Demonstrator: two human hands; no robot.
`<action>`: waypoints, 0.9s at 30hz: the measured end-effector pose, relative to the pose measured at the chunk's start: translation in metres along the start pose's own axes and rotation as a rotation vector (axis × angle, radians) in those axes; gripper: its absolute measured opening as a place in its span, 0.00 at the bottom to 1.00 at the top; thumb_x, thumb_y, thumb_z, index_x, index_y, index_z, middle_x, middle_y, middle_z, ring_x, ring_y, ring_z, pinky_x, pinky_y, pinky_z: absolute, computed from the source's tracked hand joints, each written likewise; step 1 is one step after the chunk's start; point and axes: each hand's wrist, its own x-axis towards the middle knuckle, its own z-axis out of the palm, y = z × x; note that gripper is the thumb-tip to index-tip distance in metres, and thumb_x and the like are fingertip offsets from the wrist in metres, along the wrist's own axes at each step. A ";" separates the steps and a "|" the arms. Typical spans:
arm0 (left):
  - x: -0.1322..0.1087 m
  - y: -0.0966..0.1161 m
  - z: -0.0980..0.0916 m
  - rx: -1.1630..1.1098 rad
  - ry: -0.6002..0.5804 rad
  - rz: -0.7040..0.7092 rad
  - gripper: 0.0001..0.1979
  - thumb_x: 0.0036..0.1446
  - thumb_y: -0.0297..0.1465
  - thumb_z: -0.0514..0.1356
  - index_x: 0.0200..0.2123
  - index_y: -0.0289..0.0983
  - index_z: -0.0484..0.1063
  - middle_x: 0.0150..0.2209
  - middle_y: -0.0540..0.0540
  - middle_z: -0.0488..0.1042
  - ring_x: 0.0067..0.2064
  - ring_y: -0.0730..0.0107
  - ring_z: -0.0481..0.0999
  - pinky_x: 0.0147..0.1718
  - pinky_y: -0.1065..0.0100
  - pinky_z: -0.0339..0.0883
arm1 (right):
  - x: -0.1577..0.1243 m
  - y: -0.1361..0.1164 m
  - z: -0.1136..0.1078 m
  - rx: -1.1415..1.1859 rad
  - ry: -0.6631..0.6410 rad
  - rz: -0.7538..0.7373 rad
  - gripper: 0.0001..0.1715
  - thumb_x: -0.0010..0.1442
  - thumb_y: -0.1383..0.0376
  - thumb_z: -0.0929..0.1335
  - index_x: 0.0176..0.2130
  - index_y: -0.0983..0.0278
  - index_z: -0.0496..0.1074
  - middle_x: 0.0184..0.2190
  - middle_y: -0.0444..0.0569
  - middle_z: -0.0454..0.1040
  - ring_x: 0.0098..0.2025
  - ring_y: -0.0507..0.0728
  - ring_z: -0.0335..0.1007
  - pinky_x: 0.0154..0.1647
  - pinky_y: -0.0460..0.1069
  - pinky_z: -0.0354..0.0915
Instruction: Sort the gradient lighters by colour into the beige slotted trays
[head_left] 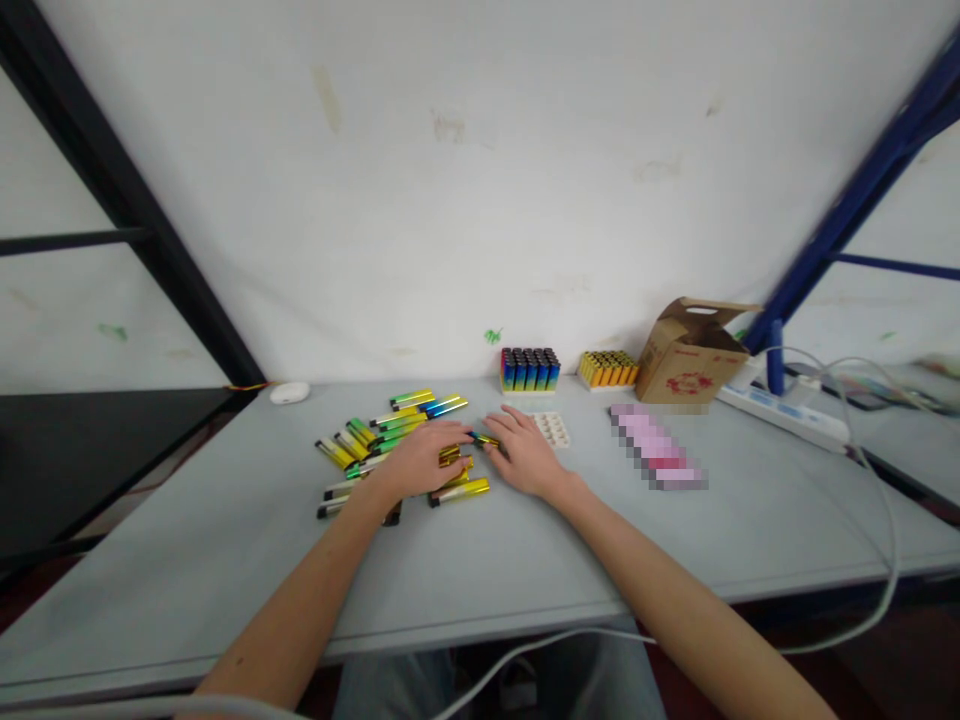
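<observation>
Over the loose pile of shiny lighters, my left hand is curved, its fingertips closed at the dark end of one blue-and-yellow lighter. My right hand has its thumb and fingers around the other end of that lighter, close to the left fingertips. Gold lighters show under my left palm and thumb, partly hidden. A yellow lighter lies just in front of my left thumb. Right behind my right hand sits a white tray with small sockets, partly covered by that hand.
Against the wall stand a block of upright blue lighters and a block of yellow-orange ones. An open cardboard box, a power strip, a blurred pink item and a white case are on the table. A white cable loops at the right.
</observation>
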 end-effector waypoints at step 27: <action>-0.007 -0.012 0.001 0.030 -0.010 -0.129 0.30 0.51 0.50 0.62 0.51 0.38 0.73 0.57 0.37 0.70 0.59 0.49 0.68 0.59 0.52 0.61 | 0.009 0.019 -0.032 1.639 0.115 0.783 0.15 0.48 0.68 0.68 0.39 0.63 0.66 0.24 0.42 0.72 0.25 0.50 0.70 0.27 0.45 0.65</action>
